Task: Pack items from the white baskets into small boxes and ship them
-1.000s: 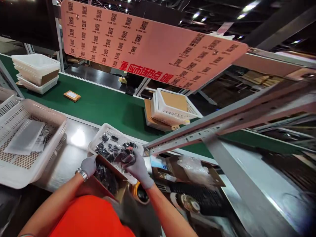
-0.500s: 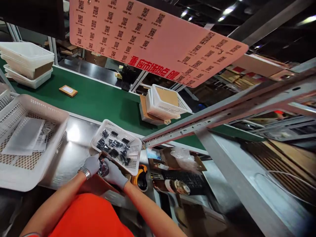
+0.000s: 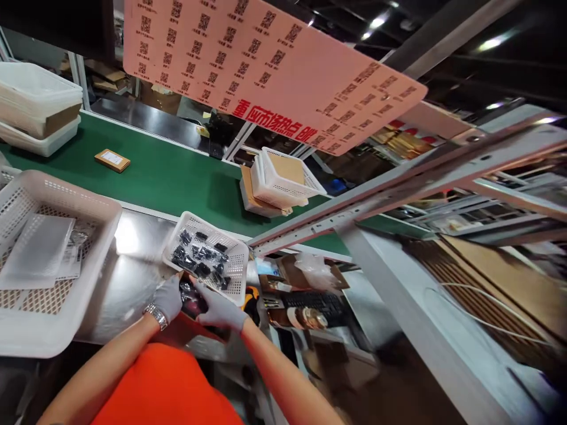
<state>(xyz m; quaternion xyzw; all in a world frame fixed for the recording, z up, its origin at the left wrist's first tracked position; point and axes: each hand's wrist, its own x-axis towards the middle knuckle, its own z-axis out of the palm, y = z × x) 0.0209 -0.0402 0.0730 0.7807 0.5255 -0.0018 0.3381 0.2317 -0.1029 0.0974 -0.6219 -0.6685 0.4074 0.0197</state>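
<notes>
Both my hands wear grey gloves and meet at the near edge of the steel bench. My left hand and my right hand hold a bundle of small black bagged parts between them, over a brown cardboard box at my lap. Just beyond my hands sits a small white perforated basket with several black bagged parts in it.
A large white basket with a grey pouch lies at left. Behind the bench runs a green conveyor carrying a small brown box, stacked white tubs and a white basket on cardboard. A pink QR-code board hangs overhead.
My right hand came back from the small basket, carrying black parts, to meet my left hand over the box. The view has drifted to the right.
</notes>
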